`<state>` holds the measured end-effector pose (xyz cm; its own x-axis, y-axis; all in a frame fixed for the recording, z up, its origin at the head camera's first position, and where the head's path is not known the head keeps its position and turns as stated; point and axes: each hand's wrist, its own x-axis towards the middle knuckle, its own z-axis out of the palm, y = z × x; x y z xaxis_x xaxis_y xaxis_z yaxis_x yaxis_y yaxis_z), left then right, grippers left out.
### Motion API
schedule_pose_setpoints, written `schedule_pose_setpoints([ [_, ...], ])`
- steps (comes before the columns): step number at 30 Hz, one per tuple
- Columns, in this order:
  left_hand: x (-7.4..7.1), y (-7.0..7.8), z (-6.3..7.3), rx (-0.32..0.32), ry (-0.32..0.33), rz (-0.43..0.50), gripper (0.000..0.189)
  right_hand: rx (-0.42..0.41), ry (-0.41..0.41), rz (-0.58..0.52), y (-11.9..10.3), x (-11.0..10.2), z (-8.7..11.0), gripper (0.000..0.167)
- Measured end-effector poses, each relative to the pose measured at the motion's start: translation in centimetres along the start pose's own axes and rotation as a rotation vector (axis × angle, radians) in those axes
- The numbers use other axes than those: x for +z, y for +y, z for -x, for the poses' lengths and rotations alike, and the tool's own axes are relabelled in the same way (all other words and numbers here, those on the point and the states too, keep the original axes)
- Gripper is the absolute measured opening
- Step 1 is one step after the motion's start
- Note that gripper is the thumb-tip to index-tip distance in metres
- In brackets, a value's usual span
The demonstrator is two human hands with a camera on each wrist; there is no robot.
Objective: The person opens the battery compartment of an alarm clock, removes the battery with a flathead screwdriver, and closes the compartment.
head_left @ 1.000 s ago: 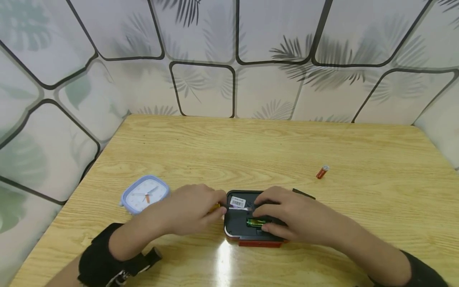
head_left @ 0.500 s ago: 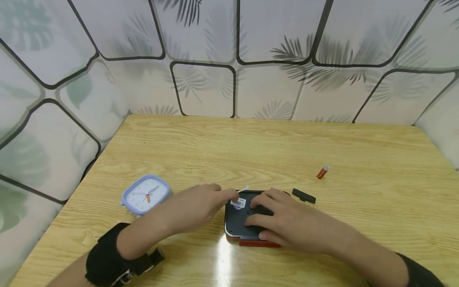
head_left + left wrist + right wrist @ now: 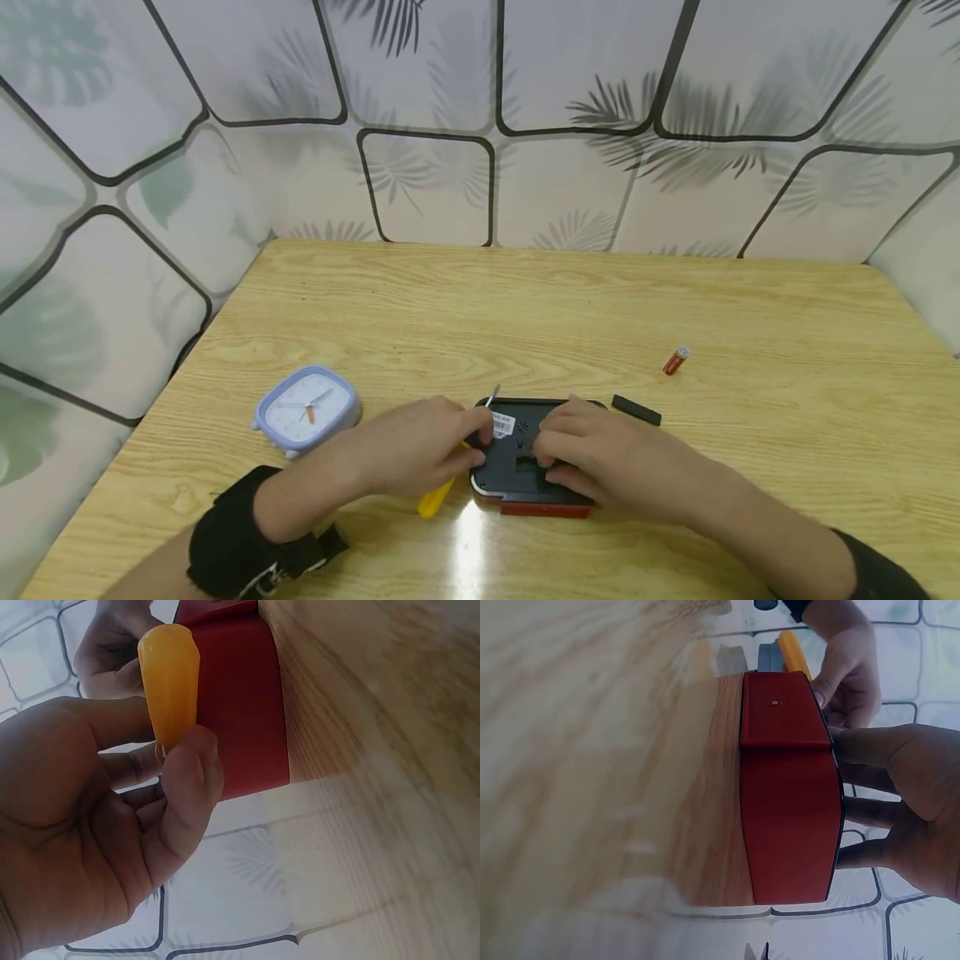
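A red device with a black back point(image 3: 495, 475) lies back up on the table, its battery slot point(image 3: 527, 463) showing dark. My left hand point(image 3: 420, 446) holds a screwdriver point(image 3: 437, 500) by its left edge; the yellow handle point(image 3: 171, 682) shows between thumb and fingers, and the metal tip points away from me. My right hand point(image 3: 607, 454) is over the right half of the back, fingers bent down beside the slot. In the right wrist view, the right fingers point(image 3: 870, 810) reach onto the back from the side. I cannot tell whether they pinch anything.
A blue clock point(image 3: 307, 408) stands at the left, close to the left forearm. Behind the right hand lies a small black cover point(image 3: 636, 409). Farther back is a red battery point(image 3: 676, 360). A patterned wall point(image 3: 427, 187) rises behind the wooden table point(image 3: 465, 317).
The screwdriver has swung from pointing across the black back to pointing away, its handle now toward me. The green battery seen in the slot earlier no longer shows there. The right fingers have drawn together.
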<state>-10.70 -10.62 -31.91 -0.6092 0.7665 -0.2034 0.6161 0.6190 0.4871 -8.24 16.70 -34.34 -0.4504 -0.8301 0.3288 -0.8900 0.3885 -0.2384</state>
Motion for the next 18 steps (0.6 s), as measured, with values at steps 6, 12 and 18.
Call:
schedule_pose_setpoints([
  [6,-0.19,-0.20,0.15,-0.060,0.062,-0.010,0.007,0.020,0.035,-0.019,0.03,-0.06,0.08,0.037],
  [12,0.01,-0.42,0.26,-0.164,0.054,-0.089,0.011,0.049,0.007,-0.036,-0.08,-0.39,0.04,0.036],
  [18,0.52,-0.96,0.19,-0.196,-0.129,-0.111,0.014,0.065,-0.011,-0.041,0.00,-0.76,0.00,0.037],
])
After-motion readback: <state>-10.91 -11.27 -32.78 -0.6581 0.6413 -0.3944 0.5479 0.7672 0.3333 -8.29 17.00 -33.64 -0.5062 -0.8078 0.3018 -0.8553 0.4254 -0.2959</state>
